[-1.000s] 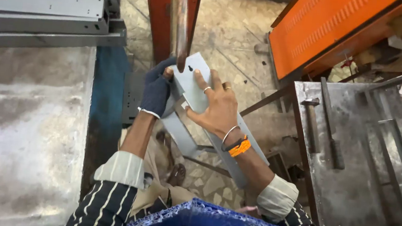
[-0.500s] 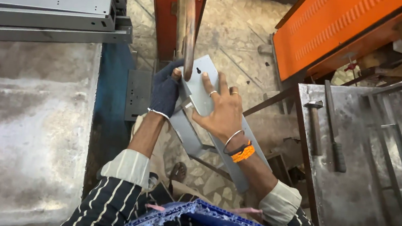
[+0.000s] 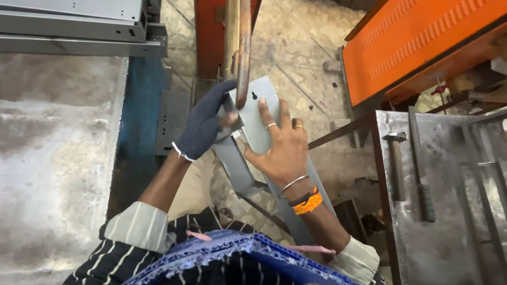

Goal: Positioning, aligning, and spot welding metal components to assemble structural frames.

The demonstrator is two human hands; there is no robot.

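A long grey sheet-metal bracket (image 3: 256, 99) with a small slot hole near its top lies tilted across my lap, its upper end under a vertical copper-coloured rod (image 3: 244, 42) of an orange machine (image 3: 207, 14). My left hand (image 3: 204, 125), in a dark blue glove, grips the bracket's left edge. My right hand (image 3: 283, 144), bare with rings and bangles, presses flat on the bracket's face. The bracket's lower end (image 3: 296, 215) runs down behind my right forearm.
A worn steel table (image 3: 23, 157) fills the left, with stacked grey metal channels (image 3: 61, 12) at its back. On the right stands a metal bench (image 3: 454, 242) with a hammer (image 3: 403, 169) and bars. An orange sheet-metal cover (image 3: 418, 40) leans at the upper right.
Both hands have pushed the bracket up and forward, so its top end now sits beneath the copper rod. My right hand has slid higher on the bracket.
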